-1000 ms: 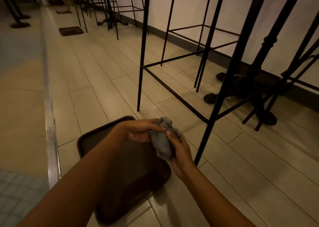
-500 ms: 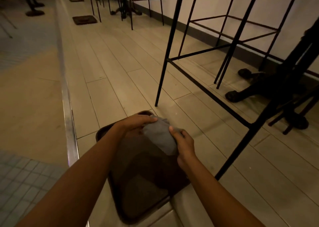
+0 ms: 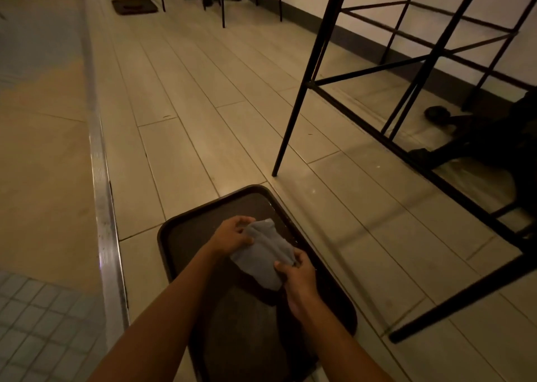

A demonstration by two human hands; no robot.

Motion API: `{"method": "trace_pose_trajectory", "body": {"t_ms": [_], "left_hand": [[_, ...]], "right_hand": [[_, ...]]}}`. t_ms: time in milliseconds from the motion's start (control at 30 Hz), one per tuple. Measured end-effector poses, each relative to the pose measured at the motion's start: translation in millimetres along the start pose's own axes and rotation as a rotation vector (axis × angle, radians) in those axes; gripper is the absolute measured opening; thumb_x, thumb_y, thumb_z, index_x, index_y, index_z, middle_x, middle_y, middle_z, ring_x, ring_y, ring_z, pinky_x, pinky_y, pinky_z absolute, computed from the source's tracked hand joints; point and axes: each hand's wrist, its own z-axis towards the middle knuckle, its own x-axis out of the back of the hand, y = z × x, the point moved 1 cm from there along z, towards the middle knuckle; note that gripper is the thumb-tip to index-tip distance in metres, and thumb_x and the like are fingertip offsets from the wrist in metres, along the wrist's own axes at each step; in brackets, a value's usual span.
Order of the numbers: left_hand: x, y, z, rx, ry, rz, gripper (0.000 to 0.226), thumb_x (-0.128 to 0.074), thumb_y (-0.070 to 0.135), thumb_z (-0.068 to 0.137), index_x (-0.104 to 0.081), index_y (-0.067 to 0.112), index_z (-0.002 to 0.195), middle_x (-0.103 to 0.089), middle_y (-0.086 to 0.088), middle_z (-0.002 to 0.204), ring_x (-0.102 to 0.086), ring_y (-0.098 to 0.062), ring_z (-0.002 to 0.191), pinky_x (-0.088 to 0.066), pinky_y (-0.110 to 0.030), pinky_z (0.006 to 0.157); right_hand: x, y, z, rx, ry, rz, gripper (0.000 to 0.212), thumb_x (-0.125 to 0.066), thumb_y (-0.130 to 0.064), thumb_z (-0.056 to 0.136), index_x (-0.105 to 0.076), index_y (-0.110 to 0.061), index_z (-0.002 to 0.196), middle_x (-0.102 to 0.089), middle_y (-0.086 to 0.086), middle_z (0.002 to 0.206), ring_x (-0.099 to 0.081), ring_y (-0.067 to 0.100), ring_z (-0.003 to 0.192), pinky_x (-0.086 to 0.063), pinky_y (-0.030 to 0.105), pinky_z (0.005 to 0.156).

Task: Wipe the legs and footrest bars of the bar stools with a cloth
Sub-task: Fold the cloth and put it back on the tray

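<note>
Cloth [image 3: 261, 254], held over the tray [image 3: 189, 248] on the floor [image 3: 189, 120] with left hand [image 3: 232, 235] and right hand [image 3: 299, 274] fingers seemingly pinching opposite ends, should be folded into a firm pad before wrapping the nearest stool leg [image 3: 295, 123].

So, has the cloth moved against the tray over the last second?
Yes. The cloth, earlier bunched at the right rim of the tray, now stretches between left hand and right hand, further in over it.

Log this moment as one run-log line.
phase: cloth prep | left hand: grips grey fabric cloth | right hand: grips cloth | under hands: dark brown rectangular tray | black metal bar stool leg: not touched
</note>
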Motion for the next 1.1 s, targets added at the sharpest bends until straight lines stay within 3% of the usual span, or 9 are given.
{"method": "trace_pose_trajectory", "body": {"t_ms": [167, 300, 400, 500, 567, 667, 800, 933, 1100], "left_hand": [[-17.4, -24.6, 11.8, -0.054, 0.079, 0.138, 0.038, -0.060, 0.002, 0.085, -0.054, 0.012, 0.122, -0.056, -0.005, 0.124, -0.048, -0.008, 0.105, -0.042, -0.011, 0.073], [-29.3, -34.9, 15.9, -0.075, 0.111, 0.212, 0.036, -0.057, 0.002, 0.087, -0.055, 0.010, 0.122, -0.058, -0.007, 0.126, -0.052, -0.015, 0.114, -0.039, -0.017, 0.089], [-36.8, -41.4, 21.9, -0.078, 0.128, 0.268, 0.034, -0.056, 0.003, 0.088, -0.056, 0.008, 0.122, -0.058, -0.010, 0.127, -0.053, -0.021, 0.119, -0.039, -0.019, 0.092], [-41.7, -41.1, 24.5, -0.056, 0.081, 0.388, 0.040, -0.055, 0.001, 0.088, -0.052, 0.007, 0.127, -0.052, -0.013, 0.133, -0.048, -0.025, 0.124, -0.037, -0.026, 0.102], [-43.7, -41.8, 22.7, -0.122, 0.103, 0.466, 0.042, -0.055, 0.003, 0.089, -0.050, 0.008, 0.130, -0.051, -0.012, 0.135, -0.047, -0.025, 0.125, -0.034, -0.027, 0.104], [-45.6, -51.1, 20.4, -0.147, 0.031, 0.695, 0.059, -0.053, 0.022, 0.093, -0.026, 0.011, 0.144, -0.027, -0.009, 0.152, -0.025, -0.020, 0.140, -0.017, -0.027, 0.116], [-47.2, -53.4, 14.5, -0.116, 0.024, 0.960, 0.069, -0.044, 0.024, 0.096, -0.001, 0.013, 0.149, -0.004, -0.006, 0.158, -0.005, -0.021, 0.146, -0.009, -0.032, 0.118], [-44.3, -42.1, 9.1, -0.068, 0.041, 0.951, 0.064, -0.034, 0.029, 0.099, 0.003, 0.009, 0.148, 0.000, -0.008, 0.158, -0.001, -0.024, 0.146, -0.009, -0.035, 0.118], [-44.7, -5.7, -6.5, -0.082, 0.072, 0.927, 0.060, -0.027, 0.032, 0.101, 0.002, 0.009, 0.148, 0.003, -0.009, 0.158, 0.004, -0.026, 0.145, -0.006, -0.038, 0.118]], "right_hand": [[0.9, 23.4, 19.1, -0.054, 0.057, -0.090, 0.044, -0.056, 0.007, 0.083, -0.050, -0.009, 0.123, -0.058, 0.014, 0.117, -0.059, 0.026, 0.101, -0.055, 0.035, 0.080], [4.8, 35.2, 23.9, -0.074, 0.071, -0.180, 0.036, -0.052, 0.009, 0.083, -0.051, -0.006, 0.115, -0.058, 0.015, 0.109, -0.060, 0.025, 0.092, -0.054, 0.029, 0.067], [5.8, 40.9, 24.2, -0.049, 0.063, -0.320, 0.027, -0.054, 0.006, 0.082, -0.051, -0.010, 0.103, -0.060, 0.013, 0.103, -0.060, 0.025, 0.090, -0.054, 0.032, 0.070], [4.6, 41.3, 23.6, 0.017, 0.072, -0.496, 0.018, -0.054, 0.003, 0.083, -0.051, -0.012, 0.091, -0.057, 0.003, 0.086, -0.057, 0.015, 0.077, -0.046, 0.016, 0.056], [4.8, 40.4, 23.9, 0.042, 0.066, -0.565, 0.016, -0.053, 0.002, 0.084, -0.050, -0.013, 0.083, -0.056, 0.000, 0.079, -0.054, 0.009, 0.069, -0.043, 0.014, 0.052], [5.5, 40.4, 24.2, 0.039, 0.058, -0.655, 0.013, -0.057, 0.000, 0.083, -0.054, -0.012, 0.090, -0.062, 0.010, 0.096, -0.059, 0.017, 0.084, -0.055, 0.028, 0.070], [10.0, 34.4, 20.5, 0.081, 0.027, -0.828, 0.042, -0.061, -0.012, 0.084, -0.049, -0.011, 0.125, -0.050, 0.012, 0.126, -0.046, 0.026, 0.119, -0.045, 0.038, 0.097], [15.3, 21.9, 17.2, 0.091, -0.034, -0.888, 0.055, -0.055, -0.020, 0.091, -0.032, -0.015, 0.140, -0.036, 0.010, 0.142, -0.034, 0.025, 0.131, -0.036, 0.035, 0.106], [15.2, -6.7, 2.2, 0.194, -0.106, -0.933, 0.053, -0.045, -0.023, 0.095, -0.024, -0.019, 0.144, -0.033, 0.004, 0.147, -0.033, 0.019, 0.133, -0.033, 0.034, 0.109]]}}
